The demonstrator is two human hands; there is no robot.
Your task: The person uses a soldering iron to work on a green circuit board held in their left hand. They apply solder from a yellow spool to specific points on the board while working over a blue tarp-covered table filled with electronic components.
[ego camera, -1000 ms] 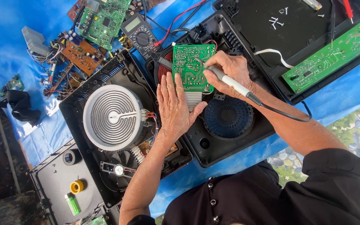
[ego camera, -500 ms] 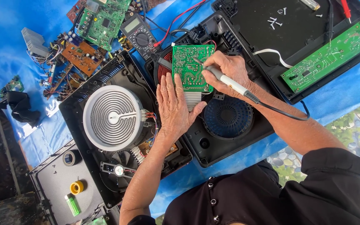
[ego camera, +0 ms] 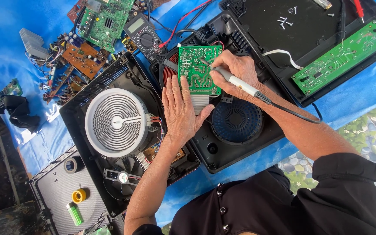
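Lying flat with fingers spread, the left hand (ego camera: 181, 109) steadies the near edge of a green circuit board (ego camera: 199, 69) over an opened black cooker housing (ego camera: 236, 126), while to the right the right hand (ego camera: 236, 69), wrist bent, pinches a soldering iron (ego camera: 240, 82) against the board.

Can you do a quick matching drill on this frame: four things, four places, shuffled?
Things:
1. soldering iron
2. green circuit board
3. multimeter
4. green lighter

Places:
A. on the grey panel at lower left, near a yellow spool
B. in the right hand
C. under the left hand's fingertips, over the open black cooker
D. on the blue sheet at the top, red lead attached

Pairs: 1-B, 2-C, 3-D, 4-A
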